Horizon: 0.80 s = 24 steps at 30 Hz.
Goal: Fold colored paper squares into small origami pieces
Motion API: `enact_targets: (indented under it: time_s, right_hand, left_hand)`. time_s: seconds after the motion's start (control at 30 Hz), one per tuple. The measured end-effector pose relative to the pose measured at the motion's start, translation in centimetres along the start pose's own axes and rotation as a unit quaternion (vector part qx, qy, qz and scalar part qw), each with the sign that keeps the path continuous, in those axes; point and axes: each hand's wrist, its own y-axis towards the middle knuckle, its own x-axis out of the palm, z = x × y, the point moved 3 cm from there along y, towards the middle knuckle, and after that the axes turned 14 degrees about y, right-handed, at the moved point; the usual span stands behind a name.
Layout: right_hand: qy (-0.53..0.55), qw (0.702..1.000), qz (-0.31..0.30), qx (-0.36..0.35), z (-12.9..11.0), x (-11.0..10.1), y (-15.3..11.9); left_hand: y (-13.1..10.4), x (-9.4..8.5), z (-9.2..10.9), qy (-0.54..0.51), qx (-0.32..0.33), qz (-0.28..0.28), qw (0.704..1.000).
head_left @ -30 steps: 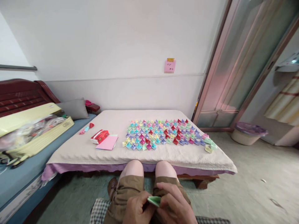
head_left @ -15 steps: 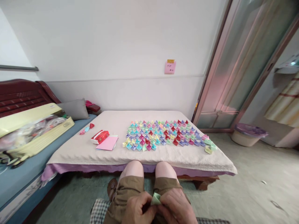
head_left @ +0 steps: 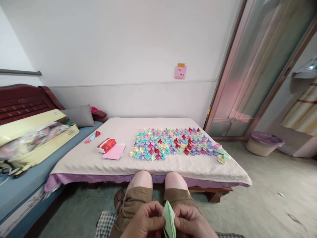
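Observation:
Between my two hands, over my lap, is a light green folded paper (head_left: pixel 169 218), a narrow diamond shape with its point up. My left hand (head_left: pixel 148 219) pinches its left edge between thumb and fingers. On the right edge, my right hand (head_left: pixel 190 220) grips it the same way. The lower end of the paper runs down to the bottom of the view. Ahead on the covered table, many small folded paper pieces (head_left: pixel 170 142) in several colours stand in close rows. A few flatter green folded pieces (head_left: pixel 223 153) lie at their right end.
Left of the rows lie pink paper sheets (head_left: pixel 115 152) and a red packet (head_left: pixel 106 145). Small coloured pieces (head_left: pixel 92 137) sit farther left. A yellow open case (head_left: pixel 66 135) rests on the blue bed. A lined bin (head_left: pixel 264 143) stands on the floor at right.
The green paper has turned upright and shows more of its length, now a tall diamond. Both hands have shifted to grip it by its two side edges.

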Motion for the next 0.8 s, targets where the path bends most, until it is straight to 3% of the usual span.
enact_targets:
  time_s: [0.13,0.33,0.47,0.63,0.8]
  right_hand:
    - [0.040,0.997,0.017,0.064,0.1,-0.1,-0.2]
    - [0.078,0.995,0.053,0.017,0.1,0.2,-0.1]
    - [-0.004,0.998,0.040,-0.040,-0.4,-0.2,0.2]
    - [-0.135,0.978,0.065,-0.145,-1.4,0.4,0.1]
    - [-0.185,0.968,0.079,-0.153,-1.9,1.4,-0.8]
  left_hand:
    - [-0.1,0.3,0.1,-0.057,-0.019,-0.010,0.998]
    - [-0.2,0.3,-0.1,-0.012,-0.024,-0.006,1.000]
    - [0.0,-0.3,0.2,0.089,0.040,0.029,0.995]
    - [-0.1,-0.6,1.1,0.201,0.174,0.125,0.956]
    - [-0.5,0.0,0.6,0.197,0.161,0.149,0.956]
